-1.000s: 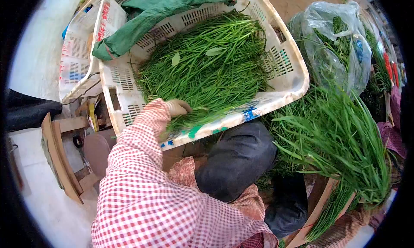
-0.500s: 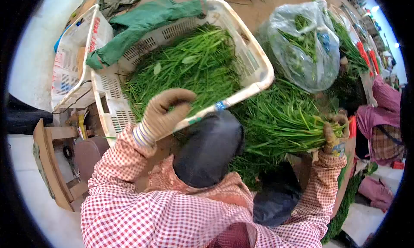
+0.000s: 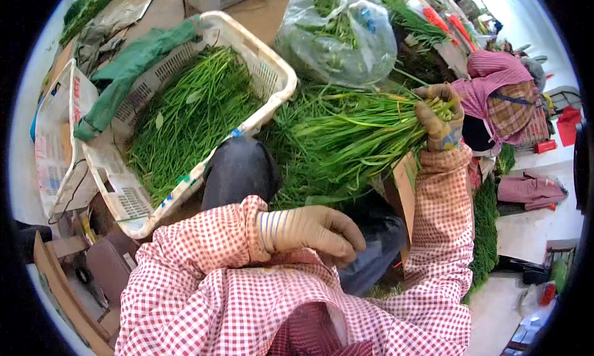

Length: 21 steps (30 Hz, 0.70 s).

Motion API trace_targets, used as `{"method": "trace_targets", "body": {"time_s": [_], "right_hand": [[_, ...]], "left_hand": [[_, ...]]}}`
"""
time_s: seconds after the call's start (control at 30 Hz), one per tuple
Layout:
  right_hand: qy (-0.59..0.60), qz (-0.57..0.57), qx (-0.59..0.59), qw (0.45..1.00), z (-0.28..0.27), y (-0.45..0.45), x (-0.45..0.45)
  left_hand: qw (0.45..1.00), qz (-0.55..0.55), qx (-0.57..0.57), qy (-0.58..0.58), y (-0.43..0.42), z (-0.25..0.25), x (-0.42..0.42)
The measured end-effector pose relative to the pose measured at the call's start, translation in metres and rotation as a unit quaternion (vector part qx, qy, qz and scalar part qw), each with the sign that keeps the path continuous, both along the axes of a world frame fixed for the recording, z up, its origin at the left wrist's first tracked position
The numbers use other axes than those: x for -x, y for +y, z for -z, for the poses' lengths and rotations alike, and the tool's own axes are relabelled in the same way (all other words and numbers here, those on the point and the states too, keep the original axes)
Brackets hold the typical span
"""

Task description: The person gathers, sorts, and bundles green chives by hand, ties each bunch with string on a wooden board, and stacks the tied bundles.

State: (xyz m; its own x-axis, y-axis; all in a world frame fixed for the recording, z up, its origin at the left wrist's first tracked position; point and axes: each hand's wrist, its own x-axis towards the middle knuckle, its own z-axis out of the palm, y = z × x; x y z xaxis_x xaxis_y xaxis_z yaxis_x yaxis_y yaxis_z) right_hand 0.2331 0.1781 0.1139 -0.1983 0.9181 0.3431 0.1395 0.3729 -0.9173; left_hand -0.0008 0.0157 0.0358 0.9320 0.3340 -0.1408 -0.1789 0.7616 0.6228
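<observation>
My right hand (image 3: pixel 438 118), in a worn tan glove, is closed round the pale cut ends of a bunch of long, thin green stalks (image 3: pixel 365 130). The leafy tips fan out leftward over a heap of similar greens (image 3: pixel 291 118). My left hand (image 3: pixel 315 232), gloved in tan with a striped cuff, hovers in front of my body near my dark-clad knees. Its fingers bend loosely, and nothing shows in them. Left of my knee stands a white plastic crate (image 3: pixel 281 87) with more long greens (image 3: pixel 192 108) lying inside.
A green cloth (image 3: pixel 133 71) drapes over the crate's far rim, beside a second white crate (image 3: pixel 59 145). Beyond the heap sits a clear plastic bag (image 3: pixel 340 59) of greens. A co-worker in a pink top (image 3: pixel 498 77) bends over at the right. A wooden stool (image 3: pixel 65 269) stands lower left.
My left hand has moved from above the crate's near edge to in front of my body. My right hand has raised the bunch. The view has turned right.
</observation>
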Motion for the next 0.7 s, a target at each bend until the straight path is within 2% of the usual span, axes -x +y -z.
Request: {"method": "trace_targets", "body": {"time_s": [0.03, 0.07, 0.13, 0.17, 0.23, 0.27, 0.33, 0.4, 0.47, 0.5, 0.57, 0.7], "right_hand": [[-0.137, 0.051, -0.047, 0.988, -0.002, -0.007, -0.01], [-0.03, -0.046, -0.099, 0.994, 0.003, -0.009, -0.011], [0.02, -0.09, -0.089, 0.992, -0.005, -0.025, 0.002], [0.023, -0.087, -0.091, 0.992, -0.006, -0.035, 0.003], [-0.041, -0.069, -0.14, 0.987, -0.014, -0.046, 0.011], [-0.05, -0.06, -0.214, 0.974, -0.016, -0.053, 0.023], [-0.157, -0.093, -0.365, 0.913, -0.028, -0.065, 0.04], [-0.237, -0.148, -0.424, 0.862, -0.042, -0.085, 0.059], [-0.318, -0.241, -0.432, 0.809, -0.046, -0.107, 0.074], [-0.29, -0.242, -0.442, 0.814, -0.031, -0.122, 0.085], [-0.245, -0.267, -0.463, 0.809, 0.003, -0.148, 0.108], [-0.215, -0.32, -0.477, 0.79, 0.029, -0.154, 0.12]], "left_hand": [[0.999, 0.003, 0.032, -0.005, -0.002, -0.006, 0.001], [0.998, 0.015, 0.02, -0.055, -0.002, 0.005, -0.003], [0.994, 0.025, 0.059, -0.086, -0.002, 0.008, -0.006], [0.992, 0.03, 0.073, -0.094, -0.004, 0.011, -0.008], [0.953, -0.057, 0.215, -0.207, -0.007, 0.027, -0.019], [0.954, -0.06, 0.209, -0.207, 0.0, 0.039, -0.026], [0.916, -0.068, 0.246, -0.31, 0.01, 0.053, -0.039], [0.925, -0.096, 0.197, -0.31, 0.022, 0.047, -0.037], [0.783, -0.179, 0.225, -0.551, 0.034, 0.034, -0.038], [0.772, -0.212, 0.202, -0.564, 0.043, 0.031, -0.031], [0.839, -0.291, 0.128, -0.441, 0.063, 0.038, -0.01], [0.875, -0.369, 0.066, -0.308, 0.071, 0.057, 0.012]]}}
